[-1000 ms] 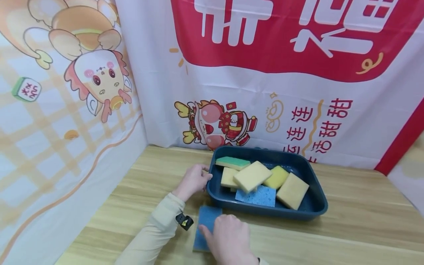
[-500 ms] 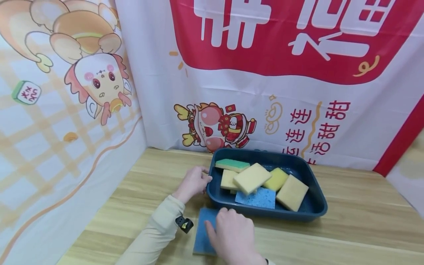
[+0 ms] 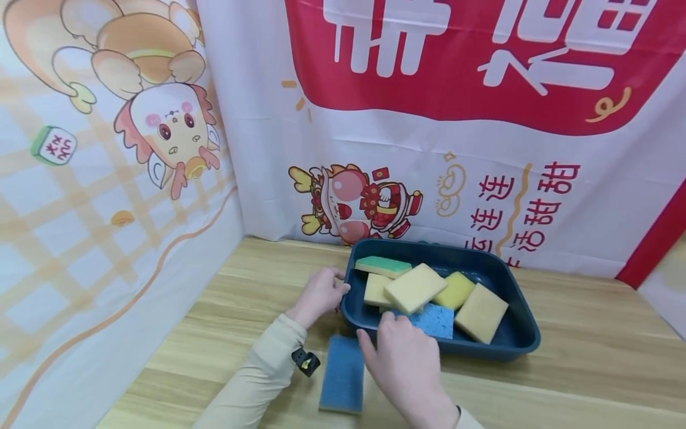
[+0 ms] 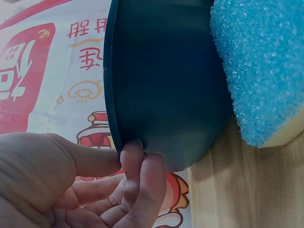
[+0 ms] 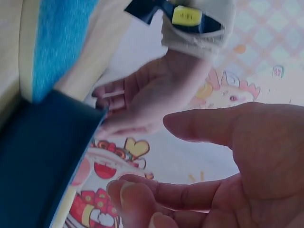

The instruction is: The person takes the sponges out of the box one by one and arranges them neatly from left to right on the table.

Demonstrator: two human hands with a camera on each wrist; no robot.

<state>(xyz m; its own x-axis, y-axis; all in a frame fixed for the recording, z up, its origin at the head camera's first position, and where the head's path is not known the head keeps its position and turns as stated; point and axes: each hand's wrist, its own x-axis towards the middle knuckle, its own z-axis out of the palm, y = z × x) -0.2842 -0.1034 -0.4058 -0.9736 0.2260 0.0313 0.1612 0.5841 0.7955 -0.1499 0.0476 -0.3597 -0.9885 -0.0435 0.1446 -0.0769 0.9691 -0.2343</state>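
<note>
In the head view, my left hand (image 3: pixel 320 295) grips the left end of a dark blue plastic basin (image 3: pixel 520 344); the left wrist view shows its curled fingers at the rim. My right hand (image 3: pixel 407 363) is over the basin's front edge, its thumb and fingers apart, as the right wrist view (image 5: pixel 228 156) shows, with nothing between them. A blue-topped sponge (image 3: pixel 342 375) lies flat on the table, left of my right hand. Inside the basin are a green-topped sponge (image 3: pixel 383 266), a cream sponge (image 3: pixel 415 288), a yellow sponge (image 3: pixel 454 291), a tan sponge (image 3: pixel 482 313) and a speckled blue sponge (image 3: pixel 436 320).
The wooden table (image 3: pixel 600 333) extends to both sides of the basin. A printed cloth (image 3: pixel 257 149) hangs right behind it, and another patterned cloth (image 3: pixel 107 250) walls off the left side.
My right hand has lifted off the blue-topped sponge and moved up and right to the basin's front edge. The sponge stays on the table. My left hand keeps its place at the basin.
</note>
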